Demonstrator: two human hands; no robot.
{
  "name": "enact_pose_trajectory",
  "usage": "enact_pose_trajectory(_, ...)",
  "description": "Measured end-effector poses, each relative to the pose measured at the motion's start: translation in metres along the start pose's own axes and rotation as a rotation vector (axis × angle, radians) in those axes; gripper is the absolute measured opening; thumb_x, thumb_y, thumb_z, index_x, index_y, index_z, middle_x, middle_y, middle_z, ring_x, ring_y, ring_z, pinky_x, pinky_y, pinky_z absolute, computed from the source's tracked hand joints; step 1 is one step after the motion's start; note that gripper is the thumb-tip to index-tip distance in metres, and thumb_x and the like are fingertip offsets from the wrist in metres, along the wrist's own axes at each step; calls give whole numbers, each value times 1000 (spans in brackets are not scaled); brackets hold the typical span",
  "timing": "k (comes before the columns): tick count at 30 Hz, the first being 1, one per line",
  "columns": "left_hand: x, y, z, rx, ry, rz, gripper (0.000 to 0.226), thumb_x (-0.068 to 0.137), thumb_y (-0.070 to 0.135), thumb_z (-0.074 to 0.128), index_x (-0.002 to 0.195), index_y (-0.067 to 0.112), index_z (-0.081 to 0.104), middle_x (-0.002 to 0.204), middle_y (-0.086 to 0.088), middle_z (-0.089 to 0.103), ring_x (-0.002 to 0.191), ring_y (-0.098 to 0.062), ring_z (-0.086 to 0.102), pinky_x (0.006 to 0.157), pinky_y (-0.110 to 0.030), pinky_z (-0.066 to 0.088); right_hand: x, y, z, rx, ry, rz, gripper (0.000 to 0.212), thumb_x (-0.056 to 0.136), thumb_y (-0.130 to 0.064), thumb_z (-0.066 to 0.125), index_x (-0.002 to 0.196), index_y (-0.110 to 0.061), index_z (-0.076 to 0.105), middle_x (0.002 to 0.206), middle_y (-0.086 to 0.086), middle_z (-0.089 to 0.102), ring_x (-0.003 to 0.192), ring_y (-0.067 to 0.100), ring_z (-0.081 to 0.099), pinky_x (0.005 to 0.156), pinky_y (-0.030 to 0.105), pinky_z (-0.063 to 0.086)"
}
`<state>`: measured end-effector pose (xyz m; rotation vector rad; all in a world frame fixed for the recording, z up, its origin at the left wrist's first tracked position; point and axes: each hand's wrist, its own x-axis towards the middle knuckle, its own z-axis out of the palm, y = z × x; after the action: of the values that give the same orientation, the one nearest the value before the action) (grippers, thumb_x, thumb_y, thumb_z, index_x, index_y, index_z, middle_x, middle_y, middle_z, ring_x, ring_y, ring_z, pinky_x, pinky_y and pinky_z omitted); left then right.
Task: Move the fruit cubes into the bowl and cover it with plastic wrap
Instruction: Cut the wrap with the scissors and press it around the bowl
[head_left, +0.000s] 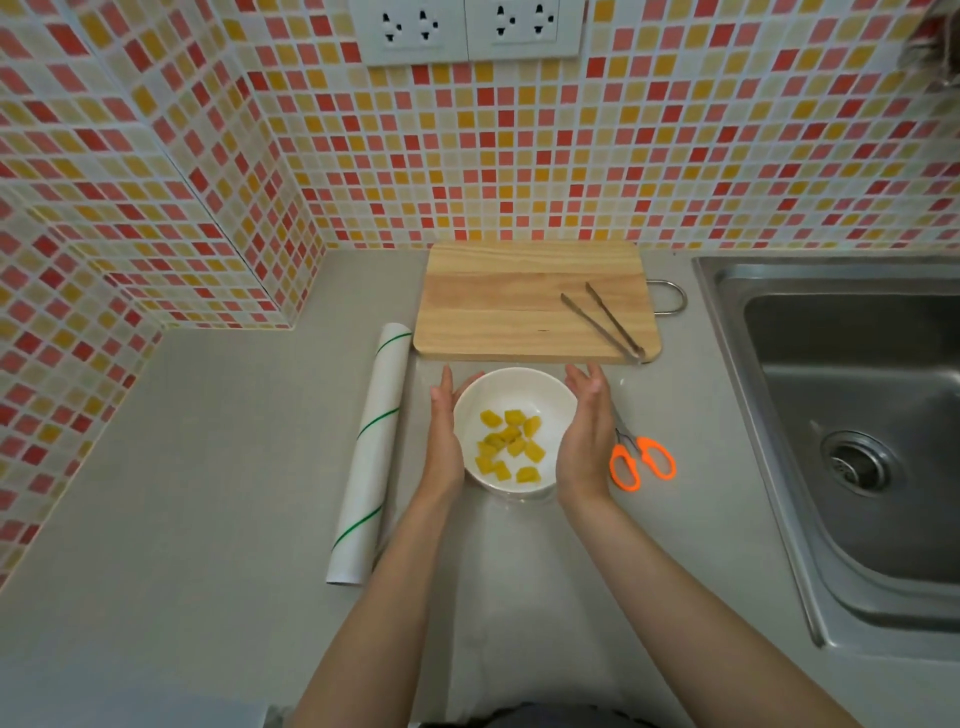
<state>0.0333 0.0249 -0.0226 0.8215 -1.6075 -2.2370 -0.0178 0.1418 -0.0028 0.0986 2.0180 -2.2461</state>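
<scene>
both hands, left hand (445, 434) and right hand (586, 434), lie open and flat against the bowl (514, 387) at frame centre, apparently smoothing wrap around the cubes (511, 446).

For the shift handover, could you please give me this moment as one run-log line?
fruit cubes: in bowl | left hand, right hand: flank bowl, fingers straight | wrap roll: left of bowl | tongs: on cutting board

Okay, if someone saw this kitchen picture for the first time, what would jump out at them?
First the white bowl of yellow fruit cubes at the centre of the grey counter, with the left hand and right hand flanking it. Next, the orange-handled scissors to its right, and the red and yellow mosaic wall behind the cutting board.
</scene>
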Motion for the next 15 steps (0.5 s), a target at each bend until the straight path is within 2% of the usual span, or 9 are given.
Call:
enact_pose_trajectory(3, -1, -5, -3, -30, -55, -40, 59, 94, 58, 10, 147, 34, 16, 123, 25, 56, 125, -12, 48, 113, -45, 31, 8, 3, -2, 120, -57, 153, 51, 94, -54, 21, 125, -29, 52, 134, 2, 56, 122, 18, 53, 106, 36, 39)
enact_pose_trajectory(8, -7, -9, -2, -49, 12, -51, 60, 96, 54, 8, 148, 28, 20, 154, 4, 30, 139, -19, 32, 118, -46, 22, 16, 8, -9, 209, -184, 310, 61, 93, -58, 15, 125, -25, 55, 131, 4, 59, 117, 22, 57, 106, 43, 41)
enact_pose_trajectory(10, -11, -12, -1, -61, 42, -37, 58, 96, 53, 11, 146, 27, 27, 154, 2, 32, 139, -19, 33, 117, -44, 23, 24, 6, -15, 192, -294, 360, 68, 90, -63, 12, 129, -24, 52, 130, 7, 59, 118, 25, 56, 106, 46, 41)
enact_pose_trajectory(12, -19, -12, 3, -36, 82, 7, 51, 96, 51, 18, 136, 30, 42, 144, 3, 46, 133, -17, 42, 113, -38, 31, 32, 3, -18, 150, -356, 399, 73, 89, -65, 10, 134, -21, 48, 131, 8, 58, 118, 26, 56, 106, 46, 40)
enact_pose_trajectory(13, -23, -12, 6, -2, 114, 34, 47, 94, 52, 24, 127, 32, 51, 135, 3, 54, 127, -16, 48, 107, -34, 36, 36, 1, -20, 124, -338, 386, 73, 90, -63, 9, 134, -18, 46, 131, 9, 57, 117, 25, 56, 106, 45, 40)
enact_pose_trajectory(15, -31, -13, 8, 84, 189, 83, 49, 86, 54, 27, 116, 31, 59, 123, 2, 62, 118, -15, 55, 100, -32, 42, 39, -1, -23, 98, -176, 316, 70, 94, -57, 13, 129, -9, 50, 129, 14, 58, 113, 23, 58, 105, 43, 41)
